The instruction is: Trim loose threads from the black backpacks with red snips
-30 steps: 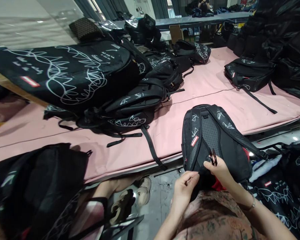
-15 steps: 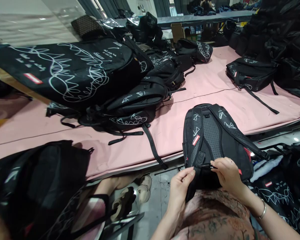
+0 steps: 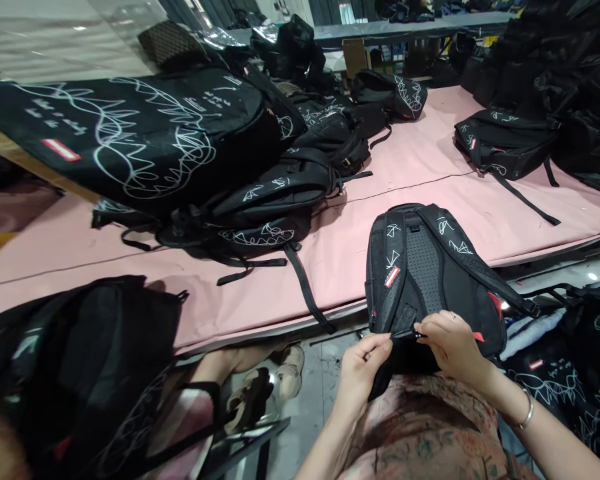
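A black backpack (image 3: pixel 425 267) leans on the table's front edge, back panel and shoulder straps upward, with white scribbled lines and a red label. At its lower end, a short stretch of black strap (image 3: pixel 404 333) runs between my hands. My left hand (image 3: pixel 363 367) is closed, thumb and forefinger pinching the strap's left end. From the right, my right hand (image 3: pixel 447 343) pinches the other end close by; a small dark piece shows at its fingertips. The exact shape of that piece is too small to tell. My lap lies just below the bag.
The pink-covered table (image 3: pixel 405 163) carries a heap of black backpacks (image 3: pixel 275 187) at left and another backpack (image 3: pixel 507 143) at right. More dark bags (image 3: pixel 555 387) are piled by my right arm. A person's leg (image 3: pixel 230 357) and a large black bag (image 3: pixel 75 373) are at left.
My right hand has moved slightly left, closer to my left hand, so less strap shows between them. My left hand keeps its pinch. The view has shifted a little.
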`<state>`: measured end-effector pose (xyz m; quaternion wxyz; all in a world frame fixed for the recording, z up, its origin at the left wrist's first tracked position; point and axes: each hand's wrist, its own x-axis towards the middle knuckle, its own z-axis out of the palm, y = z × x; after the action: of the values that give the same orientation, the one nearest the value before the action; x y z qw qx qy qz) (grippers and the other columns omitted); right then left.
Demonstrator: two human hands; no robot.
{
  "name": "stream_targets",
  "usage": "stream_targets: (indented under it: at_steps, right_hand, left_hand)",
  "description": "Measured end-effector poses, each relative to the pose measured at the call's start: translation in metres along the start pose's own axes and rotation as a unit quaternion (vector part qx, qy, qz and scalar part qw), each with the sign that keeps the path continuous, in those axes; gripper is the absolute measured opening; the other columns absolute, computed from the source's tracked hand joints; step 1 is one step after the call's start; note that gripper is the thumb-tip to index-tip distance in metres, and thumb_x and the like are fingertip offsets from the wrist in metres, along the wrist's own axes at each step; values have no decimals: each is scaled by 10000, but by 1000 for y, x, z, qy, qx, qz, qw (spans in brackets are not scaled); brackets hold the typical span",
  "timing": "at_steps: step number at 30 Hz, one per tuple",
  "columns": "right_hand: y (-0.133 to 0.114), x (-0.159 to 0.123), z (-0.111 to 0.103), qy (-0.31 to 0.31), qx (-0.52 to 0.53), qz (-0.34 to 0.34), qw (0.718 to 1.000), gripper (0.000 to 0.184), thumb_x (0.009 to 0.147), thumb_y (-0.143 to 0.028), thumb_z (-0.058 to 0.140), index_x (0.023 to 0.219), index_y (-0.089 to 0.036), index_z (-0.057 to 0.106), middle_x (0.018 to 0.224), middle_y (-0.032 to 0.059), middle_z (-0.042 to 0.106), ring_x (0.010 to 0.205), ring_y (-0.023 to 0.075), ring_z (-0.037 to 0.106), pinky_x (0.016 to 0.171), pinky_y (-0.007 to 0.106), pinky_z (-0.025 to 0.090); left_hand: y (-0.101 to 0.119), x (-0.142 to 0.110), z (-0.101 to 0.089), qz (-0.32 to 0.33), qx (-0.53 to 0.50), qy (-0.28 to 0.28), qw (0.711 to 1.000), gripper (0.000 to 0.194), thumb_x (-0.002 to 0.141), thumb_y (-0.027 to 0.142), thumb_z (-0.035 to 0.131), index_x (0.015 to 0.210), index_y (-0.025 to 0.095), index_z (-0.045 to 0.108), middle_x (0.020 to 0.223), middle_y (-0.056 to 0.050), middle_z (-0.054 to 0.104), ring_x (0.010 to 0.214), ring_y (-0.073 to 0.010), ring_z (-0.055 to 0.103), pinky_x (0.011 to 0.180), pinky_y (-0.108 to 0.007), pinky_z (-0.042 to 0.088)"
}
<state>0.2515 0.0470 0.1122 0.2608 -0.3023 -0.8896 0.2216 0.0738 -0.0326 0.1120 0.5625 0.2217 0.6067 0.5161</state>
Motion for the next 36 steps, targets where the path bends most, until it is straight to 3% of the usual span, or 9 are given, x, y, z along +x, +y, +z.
stream_targets:
  at_steps: [6,10,13,17,19,22,25,30,36]
  right_hand:
    - [-11,4,10,27,147,11,989,150,860,-130,449,922,-194,571,820,49,638,732,185,548,648,307,389]
    - [-18,11,16,19,163,18,986,151,858,-146,437,894,-192,577,777,50,636,709,190,544,641,312,392]
    - [-14,14,14,30,168,59,983,120,859,-204,463,836,-195,580,782,54,634,732,197,548,667,314,396]
    - [-3,13,16,32,237,150,959,94,840,-251,484,860,-206,564,827,36,616,779,190,558,693,294,407]
    - [1,12,25,31,282,195,939,115,825,-264,480,887,-206,556,840,28,604,791,186,558,694,285,416]
    - [3,14,41,39,323,244,914,176,758,-276,540,919,-205,536,805,1,589,750,174,552,664,269,421]
    - [3,21,53,59,328,268,904,136,735,-318,577,774,-200,520,661,-29,531,626,148,509,581,243,389]
    - [2,40,57,40,327,253,910,325,854,-416,443,633,-196,533,510,-42,448,502,124,449,517,231,341]
    - [-5,58,74,23,325,239,915,357,861,-470,434,692,-196,590,612,-11,570,577,138,534,561,231,395]
  left_hand:
    - [21,-1,-21,44,62,-74,994,222,617,340,722,732,150,724,692,-20,590,628,-122,519,579,-210,397]
    - [28,-1,-45,43,103,-66,992,219,652,343,684,740,145,710,695,-34,612,641,-143,538,605,-231,421]
    - [21,7,-77,49,161,33,985,270,668,388,637,776,145,682,726,-54,644,653,-174,566,639,-281,455]
    - [12,16,-103,145,321,241,904,399,687,410,587,980,143,636,1035,-128,598,968,-274,533,895,-411,392]
    - [9,16,-92,167,374,238,881,421,746,415,532,1073,156,587,1116,-129,555,1009,-261,520,928,-402,369]
    - [4,15,-53,152,489,101,853,369,823,438,441,1048,184,585,1029,-92,608,897,-225,583,804,-344,440]
    - [1,17,-24,112,584,55,802,309,807,409,491,997,185,588,935,-87,636,802,-236,609,677,-321,438]
    - [10,23,-31,127,593,57,793,265,888,272,330,861,196,583,879,-65,649,822,-189,604,697,-275,407]
    - [5,24,-23,70,623,50,777,321,744,459,560,891,174,577,862,-98,656,837,-260,615,662,-296,411]
